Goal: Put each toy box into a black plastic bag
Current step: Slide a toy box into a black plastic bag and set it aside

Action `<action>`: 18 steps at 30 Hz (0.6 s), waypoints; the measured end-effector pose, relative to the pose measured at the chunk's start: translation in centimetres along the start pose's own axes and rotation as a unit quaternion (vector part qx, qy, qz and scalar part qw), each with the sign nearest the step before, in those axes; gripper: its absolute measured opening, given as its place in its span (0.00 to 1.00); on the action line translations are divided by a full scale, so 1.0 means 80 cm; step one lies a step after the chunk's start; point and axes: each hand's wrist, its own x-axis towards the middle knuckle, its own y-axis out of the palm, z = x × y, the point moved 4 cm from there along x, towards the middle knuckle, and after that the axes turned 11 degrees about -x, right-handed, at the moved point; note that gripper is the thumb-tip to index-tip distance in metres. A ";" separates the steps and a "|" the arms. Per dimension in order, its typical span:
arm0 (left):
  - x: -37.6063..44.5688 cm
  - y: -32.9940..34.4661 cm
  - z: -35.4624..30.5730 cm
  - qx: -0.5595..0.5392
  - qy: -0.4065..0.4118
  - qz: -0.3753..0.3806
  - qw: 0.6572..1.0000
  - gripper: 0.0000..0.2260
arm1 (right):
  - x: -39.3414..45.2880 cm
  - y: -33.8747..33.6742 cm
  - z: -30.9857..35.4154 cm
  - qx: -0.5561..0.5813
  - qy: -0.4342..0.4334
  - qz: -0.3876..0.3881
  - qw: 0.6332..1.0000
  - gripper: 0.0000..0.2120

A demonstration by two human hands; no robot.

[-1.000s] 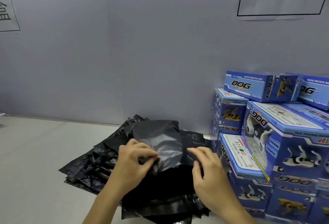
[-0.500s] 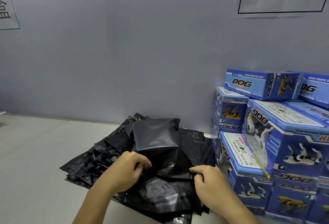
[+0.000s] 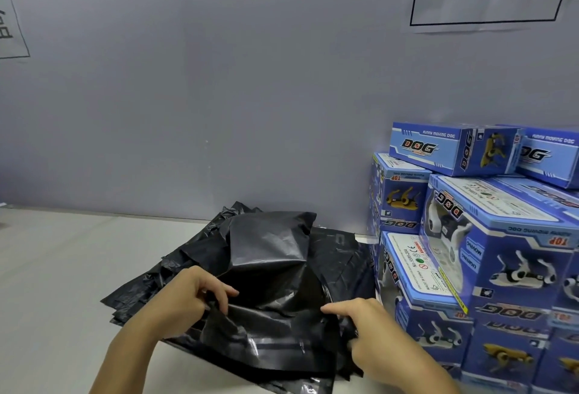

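Two bare forearms in view, no sleeves, no gloves. Left hand (image 3: 185, 302) and right hand (image 3: 372, 331): no rings, no watch, no bands at either wrist. Nails short, unpainted. Nothing else of the person shows.

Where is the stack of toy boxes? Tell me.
In the head view, the toy boxes are stacked at the right against the wall, beside the pile of black bags.

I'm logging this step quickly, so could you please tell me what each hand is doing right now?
Left hand: pinching the black plastic bag.
Right hand: gripping the same bag's edge.
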 end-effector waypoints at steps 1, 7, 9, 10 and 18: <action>0.000 0.000 0.002 -0.003 -0.003 0.003 1.000 0.31 | 0.001 -0.001 0.002 -0.001 -0.022 -0.010 1.000 0.38; -0.004 0.004 -0.001 0.035 -0.004 0.019 0.999 0.29 | 0.007 0.001 0.002 -0.003 -0.091 -0.052 0.994 0.22; -0.003 0.003 -0.006 0.001 0.017 0.005 1.000 0.21 | 0.008 0.000 0.001 0.012 -0.102 -0.073 0.992 0.19; -0.004 0.002 -0.011 -0.028 0.032 -0.007 0.999 0.18 | 0.009 -0.001 0.001 0.026 -0.108 -0.086 0.990 0.17; -0.008 -0.019 -0.024 -0.140 0.099 -0.165 0.971 0.15 | 0.002 -0.023 0.008 0.161 -0.100 -0.244 0.951 0.17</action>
